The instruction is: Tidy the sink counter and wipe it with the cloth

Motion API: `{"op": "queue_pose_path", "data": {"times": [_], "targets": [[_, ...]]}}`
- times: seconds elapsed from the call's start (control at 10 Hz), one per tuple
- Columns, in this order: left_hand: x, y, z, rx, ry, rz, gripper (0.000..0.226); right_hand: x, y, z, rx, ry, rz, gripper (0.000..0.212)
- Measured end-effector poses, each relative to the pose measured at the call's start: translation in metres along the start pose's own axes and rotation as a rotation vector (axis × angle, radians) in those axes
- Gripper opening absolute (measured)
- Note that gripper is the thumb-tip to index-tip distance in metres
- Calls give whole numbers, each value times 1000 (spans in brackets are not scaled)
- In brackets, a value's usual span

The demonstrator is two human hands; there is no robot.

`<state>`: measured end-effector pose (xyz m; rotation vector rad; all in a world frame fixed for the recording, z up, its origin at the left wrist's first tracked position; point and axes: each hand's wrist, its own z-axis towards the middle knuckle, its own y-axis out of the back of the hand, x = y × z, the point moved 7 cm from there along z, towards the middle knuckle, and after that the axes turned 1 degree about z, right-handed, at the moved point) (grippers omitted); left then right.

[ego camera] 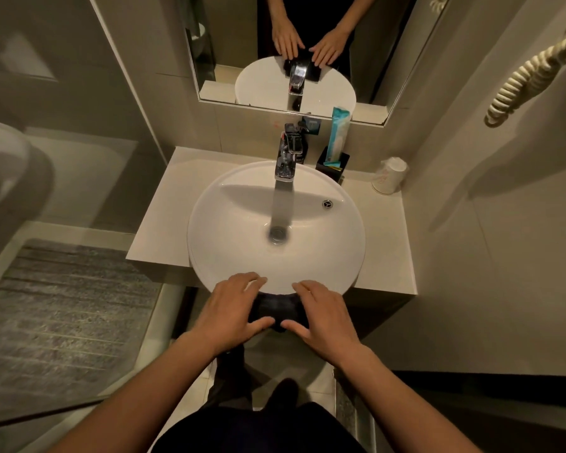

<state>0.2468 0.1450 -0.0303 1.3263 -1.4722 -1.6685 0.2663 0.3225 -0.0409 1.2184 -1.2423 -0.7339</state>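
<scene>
Both hands, left hand (pixel 231 308) and right hand (pixel 324 317), laid flat with fingers spread on dark cloth (pixel 273 310) draped over basin (pixel 242 256) rim at lower centre; counter (pixel 164 217) judged mostly tidied, wiping unconfirmed.

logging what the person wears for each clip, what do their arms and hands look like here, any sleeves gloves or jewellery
Both the left hand and the right hand are bare: no gloves, and no rings or watch that I can make out. The forearms are uncovered all the way to the bottom edge of the picture, so no sleeves show. All the fingers are bare too, with short, plain nails.
</scene>
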Motion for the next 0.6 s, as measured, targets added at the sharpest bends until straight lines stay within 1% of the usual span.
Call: {"op": "queue_pose_path", "data": {"times": [0.1,0.2,0.3,0.4,0.5,0.6], "targets": [[-6,-26,5,178,-166,144,95,2,-20,1,154,110,-48,82],[-3,-38,7,263,-152,213,81,0,-28,1,167,126,-122,70],[-5,-36,9,271,-130,228,72,0,-28,3,128,135,-151,62],[-5,-35,12,288,-121,240,72,-3,-32,5,149,126,-152,62],[-6,-31,7,316,-127,250,89,-2,-28,3,212,118,-144,76],[-7,-10,12,239,-87,207,97,-1,-9,9,213,66,-86,90]]}}
